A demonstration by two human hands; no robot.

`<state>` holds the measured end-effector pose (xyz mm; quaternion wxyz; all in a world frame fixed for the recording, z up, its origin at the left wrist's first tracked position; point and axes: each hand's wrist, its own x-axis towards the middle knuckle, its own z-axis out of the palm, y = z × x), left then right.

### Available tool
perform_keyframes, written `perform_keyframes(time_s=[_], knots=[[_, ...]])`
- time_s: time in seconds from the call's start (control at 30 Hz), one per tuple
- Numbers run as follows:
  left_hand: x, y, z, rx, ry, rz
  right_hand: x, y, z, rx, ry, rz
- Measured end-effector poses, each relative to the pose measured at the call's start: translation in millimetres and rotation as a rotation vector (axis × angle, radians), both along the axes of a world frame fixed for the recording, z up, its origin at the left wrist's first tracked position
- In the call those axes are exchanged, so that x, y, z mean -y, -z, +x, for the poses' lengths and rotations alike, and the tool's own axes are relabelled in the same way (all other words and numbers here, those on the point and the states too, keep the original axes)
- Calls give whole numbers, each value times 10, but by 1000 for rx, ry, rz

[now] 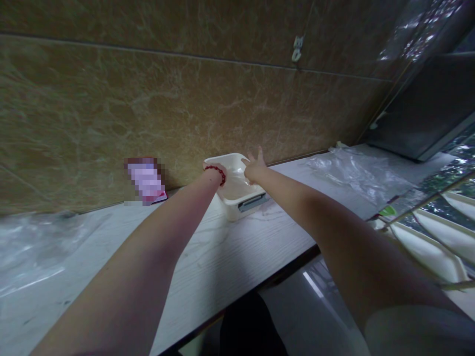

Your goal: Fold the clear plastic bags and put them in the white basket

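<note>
A white plastic storage box [233, 210] with a grey side latch stands on the table against the wall. My left hand [214, 167], with a red beaded bracelet at the wrist, is at the box's left side, reaching over the rim. Its fingers are hidden or too unclear to make out. Over the right rim reaches my right hand [255, 169], its fingers spread apart and holding nothing. I see no loose object inside the part of the box that shows.
A phone [146, 180], partly pixelated, leans on the marbled wall [185, 109] to the left. Clear plastic sheeting [37, 247] lies at the left, and more plastic film [358, 168] at the right. White trays [426, 247] sit on a rack at the far right.
</note>
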<state>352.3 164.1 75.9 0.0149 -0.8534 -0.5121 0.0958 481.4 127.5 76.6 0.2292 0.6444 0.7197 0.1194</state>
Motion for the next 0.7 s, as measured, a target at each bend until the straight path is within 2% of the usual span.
perform_keyframes(time_s=[0.07,0.13,0.3,0.4,0.57,0.7], knots=[[24,-79,-18,-94,-48,-8,6,10,7,-5,-8,15],[46,-144,-44,-148,-28,-11,34,-6,17,2,-15,26],[122,-276,-146,-152,10,-24,196,-143,50,-5,-38,76],[209,-333,-189,-143,11,-24,313,-236,71,-59,-4,68],[341,-302,-160,-110,-20,-4,447,-324,96,-138,-1,73],[358,-246,-109,-94,-75,2,463,-337,162,-236,27,128]])
